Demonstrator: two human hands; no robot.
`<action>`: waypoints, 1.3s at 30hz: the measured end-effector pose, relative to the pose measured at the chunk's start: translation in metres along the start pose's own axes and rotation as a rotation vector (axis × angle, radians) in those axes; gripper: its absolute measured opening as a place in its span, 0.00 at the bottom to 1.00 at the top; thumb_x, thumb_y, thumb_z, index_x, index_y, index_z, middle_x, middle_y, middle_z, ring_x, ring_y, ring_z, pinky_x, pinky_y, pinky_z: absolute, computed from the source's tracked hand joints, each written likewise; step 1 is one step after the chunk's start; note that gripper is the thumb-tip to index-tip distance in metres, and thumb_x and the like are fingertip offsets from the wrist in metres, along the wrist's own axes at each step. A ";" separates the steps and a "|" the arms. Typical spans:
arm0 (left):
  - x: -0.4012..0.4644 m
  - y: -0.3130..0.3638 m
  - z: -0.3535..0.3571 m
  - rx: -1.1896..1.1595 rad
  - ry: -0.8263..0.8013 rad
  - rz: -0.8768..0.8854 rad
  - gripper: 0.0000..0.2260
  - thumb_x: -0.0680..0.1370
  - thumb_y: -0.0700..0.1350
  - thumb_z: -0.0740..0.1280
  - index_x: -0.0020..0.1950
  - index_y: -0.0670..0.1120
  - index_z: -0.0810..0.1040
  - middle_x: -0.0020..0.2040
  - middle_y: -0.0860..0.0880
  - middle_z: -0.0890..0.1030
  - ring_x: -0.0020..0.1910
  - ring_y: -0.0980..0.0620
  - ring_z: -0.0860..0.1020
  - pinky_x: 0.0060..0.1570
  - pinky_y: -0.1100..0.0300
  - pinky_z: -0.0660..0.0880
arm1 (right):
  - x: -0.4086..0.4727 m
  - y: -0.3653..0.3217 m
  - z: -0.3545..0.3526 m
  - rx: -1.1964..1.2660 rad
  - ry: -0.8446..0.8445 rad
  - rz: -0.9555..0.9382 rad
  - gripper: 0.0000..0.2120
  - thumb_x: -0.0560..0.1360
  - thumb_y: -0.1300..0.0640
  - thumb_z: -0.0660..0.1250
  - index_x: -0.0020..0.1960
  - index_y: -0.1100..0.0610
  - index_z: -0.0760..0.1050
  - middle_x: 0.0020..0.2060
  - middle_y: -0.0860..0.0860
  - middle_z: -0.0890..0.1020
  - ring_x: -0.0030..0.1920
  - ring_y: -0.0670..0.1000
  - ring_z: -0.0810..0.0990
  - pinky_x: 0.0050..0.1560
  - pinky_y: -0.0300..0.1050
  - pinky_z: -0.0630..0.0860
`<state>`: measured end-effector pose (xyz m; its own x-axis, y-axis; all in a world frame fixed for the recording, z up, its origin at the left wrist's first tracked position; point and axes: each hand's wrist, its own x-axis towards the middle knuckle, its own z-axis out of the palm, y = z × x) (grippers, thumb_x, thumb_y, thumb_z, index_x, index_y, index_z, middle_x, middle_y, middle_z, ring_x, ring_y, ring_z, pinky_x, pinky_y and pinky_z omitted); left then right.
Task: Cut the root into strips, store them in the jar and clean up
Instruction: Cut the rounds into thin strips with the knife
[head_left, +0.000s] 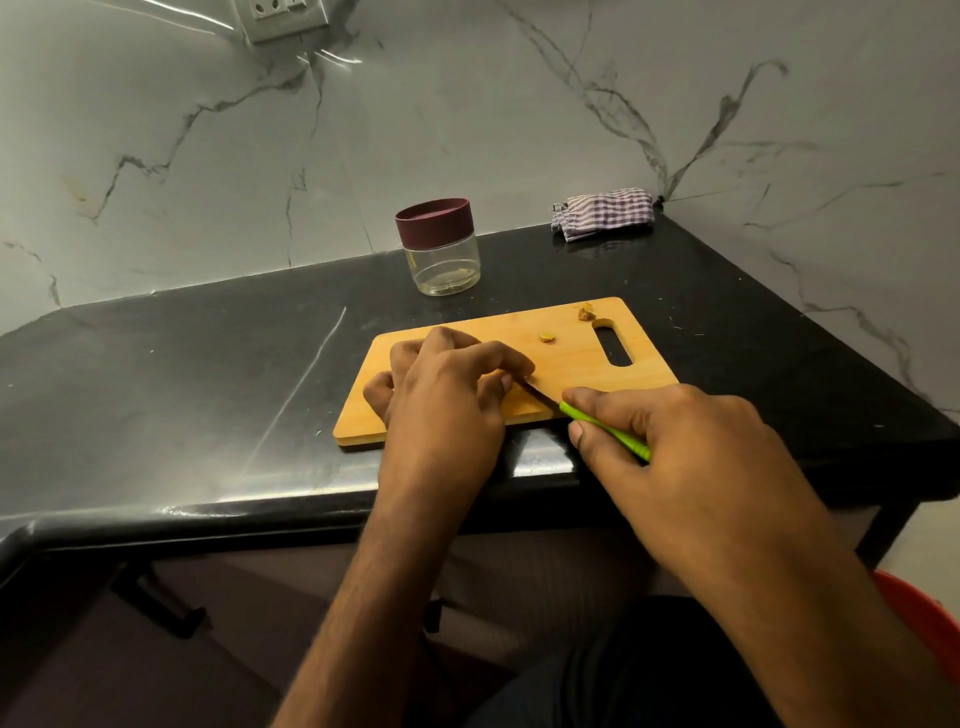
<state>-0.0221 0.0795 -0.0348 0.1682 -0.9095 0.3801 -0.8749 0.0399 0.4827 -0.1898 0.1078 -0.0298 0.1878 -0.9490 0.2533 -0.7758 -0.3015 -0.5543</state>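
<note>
My right hand (691, 457) grips the green-handled knife (605, 428), thumb and fingers curled round the handle, with the dark blade angled in toward my other hand. My left hand (441, 395) sits curled on the cutting board (571, 364), fingertips (522, 370) bunched and pressing down on what I take to be the root; my fingers hide it almost entirely, so I cannot say how much of it is left or whether any strips lie there. The blade tip meets the board right under those fingertips, so I judge the cutting to be under way.

Farther up the board, a small round offcut (546, 338) lies alone, and a scrap of trimmings (587, 313) sits near the handle slot. Beyond the board, on the black counter (208, 389), the jar (441, 249) stands upright with its maroon lid on; apart from perhaps a tiny fleck at the bottom it looks unfilled, so storing is not yet done. The checked cloth (605, 213) lies folded in the far corner, so clean-up has not begun.
</note>
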 end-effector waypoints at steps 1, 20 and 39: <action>0.000 0.000 0.000 0.007 -0.011 -0.001 0.10 0.81 0.50 0.66 0.50 0.67 0.78 0.58 0.61 0.67 0.65 0.57 0.58 0.69 0.42 0.60 | 0.000 0.000 -0.001 -0.004 -0.007 -0.004 0.17 0.77 0.39 0.58 0.66 0.34 0.68 0.53 0.37 0.77 0.41 0.40 0.66 0.41 0.34 0.66; -0.006 -0.009 0.006 -0.091 0.233 -0.042 0.07 0.78 0.48 0.71 0.52 0.60 0.80 0.48 0.62 0.80 0.64 0.56 0.70 0.55 0.55 0.54 | -0.009 -0.006 -0.008 0.132 0.009 -0.021 0.17 0.78 0.43 0.56 0.65 0.39 0.72 0.41 0.40 0.80 0.33 0.42 0.77 0.43 0.42 0.80; -0.001 -0.010 0.004 -0.105 0.229 -0.065 0.04 0.76 0.51 0.74 0.46 0.61 0.82 0.41 0.64 0.81 0.60 0.57 0.74 0.54 0.54 0.55 | -0.012 -0.007 -0.012 0.130 0.020 -0.053 0.18 0.77 0.41 0.56 0.65 0.38 0.72 0.44 0.38 0.80 0.33 0.40 0.76 0.43 0.40 0.80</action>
<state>-0.0152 0.0785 -0.0435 0.3314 -0.7947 0.5086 -0.8090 0.0380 0.5866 -0.1940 0.1227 -0.0198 0.2129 -0.9299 0.2998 -0.6803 -0.3614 -0.6376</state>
